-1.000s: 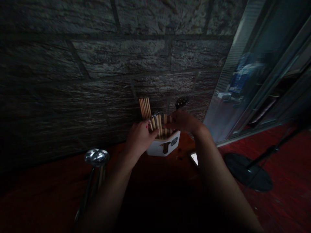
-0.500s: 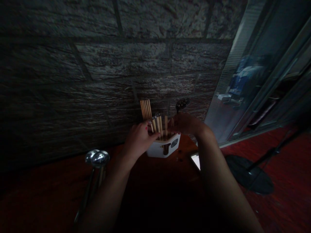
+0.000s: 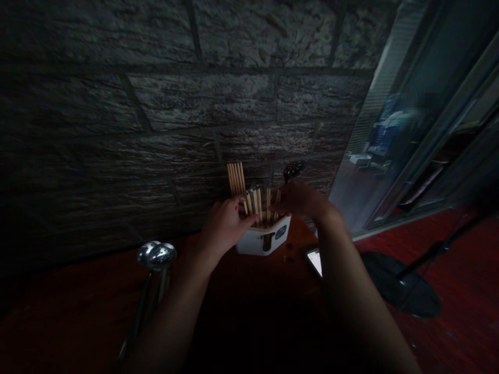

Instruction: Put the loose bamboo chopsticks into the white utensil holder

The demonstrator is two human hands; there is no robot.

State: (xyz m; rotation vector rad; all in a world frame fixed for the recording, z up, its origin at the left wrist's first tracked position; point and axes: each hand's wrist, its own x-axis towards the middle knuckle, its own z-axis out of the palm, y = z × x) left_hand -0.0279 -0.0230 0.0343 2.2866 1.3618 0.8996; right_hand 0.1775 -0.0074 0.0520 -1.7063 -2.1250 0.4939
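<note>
A white chopstick holder with a dark oval label stands on the table against the wall. Several light wooden chopsticks stand upright in it, and a taller row leans at its back left. My left hand is at the holder's left side, thumb across the front above the rim, fingers closed around chopsticks there. On the right, my right hand bends over the rim, its fingertips at the right-hand chopsticks; shadow partly hides them. Behind that hand rises a black slotted spoon.
Two shiny metal ladles lie on the reddish wooden table at left. A lit phone is beside my right forearm. A stone-block wall rises behind. Right of the table are a round black stand base and a glass partition.
The view has shifted slightly, so everything sits a little lower in it. Both hands stay at the chopsticks with almost the same pose.
</note>
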